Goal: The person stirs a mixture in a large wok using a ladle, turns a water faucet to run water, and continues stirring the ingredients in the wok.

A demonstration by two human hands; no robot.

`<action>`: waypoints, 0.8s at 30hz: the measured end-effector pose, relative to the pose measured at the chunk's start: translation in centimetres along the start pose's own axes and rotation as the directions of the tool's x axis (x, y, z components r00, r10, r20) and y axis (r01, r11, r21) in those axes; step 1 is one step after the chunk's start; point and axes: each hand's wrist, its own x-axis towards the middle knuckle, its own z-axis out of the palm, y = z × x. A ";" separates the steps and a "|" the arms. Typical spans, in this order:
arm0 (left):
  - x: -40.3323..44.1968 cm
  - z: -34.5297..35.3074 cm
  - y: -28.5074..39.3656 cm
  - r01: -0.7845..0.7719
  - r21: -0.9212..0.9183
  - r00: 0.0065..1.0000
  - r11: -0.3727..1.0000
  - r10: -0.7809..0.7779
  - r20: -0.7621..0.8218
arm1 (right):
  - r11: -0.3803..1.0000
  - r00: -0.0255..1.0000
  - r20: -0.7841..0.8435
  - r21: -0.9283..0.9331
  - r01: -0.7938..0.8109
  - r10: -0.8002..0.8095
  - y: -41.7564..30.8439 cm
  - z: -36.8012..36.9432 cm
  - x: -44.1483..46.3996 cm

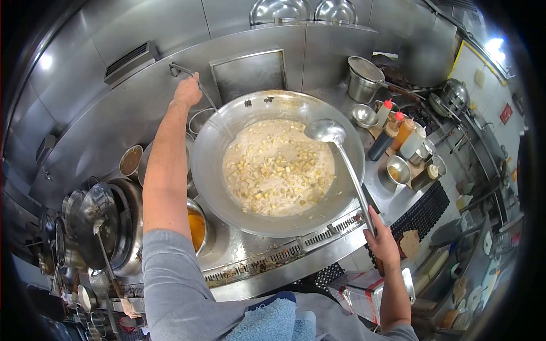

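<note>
A big steel wok [348, 176] holds a pale, creamy mixture [278, 170] with many small yellowish cubes in it. My left hand [187, 91] is closed around a thin metal faucet pipe [203, 90] at the back wall, and the pipe slants down to the wok's left rim. Near the front right, my right hand [382, 240] grips the handle of a long ladle [354, 177]. The ladle's bowl [325, 131] is over the right part of the wok, above the mixture's edge.
Squeeze bottles [405, 133] and small steel bowls [398, 169] stand right of the wok. A lidded pot [364, 79] is behind them. A container of orange liquid [196, 228] stands front left, beside stacked pans [99, 227]. A brown-filled pot [131, 161] sits at the left.
</note>
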 end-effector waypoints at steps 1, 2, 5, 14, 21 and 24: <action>0.0 0.0 0.0 0.005 -0.007 1.000 1.000 -0.005 0.002 | 1.000 1.000 -0.002 0.003 0.011 -0.011 0.2 0.1 0.0; -0.1 0.0 0.0 0.010 -0.015 1.000 1.000 -0.010 0.003 | 1.000 1.000 -0.005 0.006 0.022 -0.022 0.2 0.1 0.0; -0.3 -0.3 0.2 0.018 -0.051 1.000 0.999 -0.017 0.011 | 1.000 1.000 0.004 0.013 0.015 -0.016 0.1 -0.1 0.0; 0.3 -0.1 0.5 0.049 0.040 0.995 0.998 -0.052 0.080 | 1.000 1.000 0.010 -0.010 -0.023 0.023 -0.8 -0.4 0.1; 0.4 -0.3 0.7 0.074 0.041 0.990 0.996 -0.078 0.115 | 1.000 1.000 0.004 -0.006 0.016 -0.016 -0.5 -0.4 0.1; 0.4 -0.5 0.8 0.077 0.039 0.988 0.996 -0.081 0.128 | 1.000 1.000 -0.002 -0.007 0.026 -0.026 -0.1 -0.2 0.1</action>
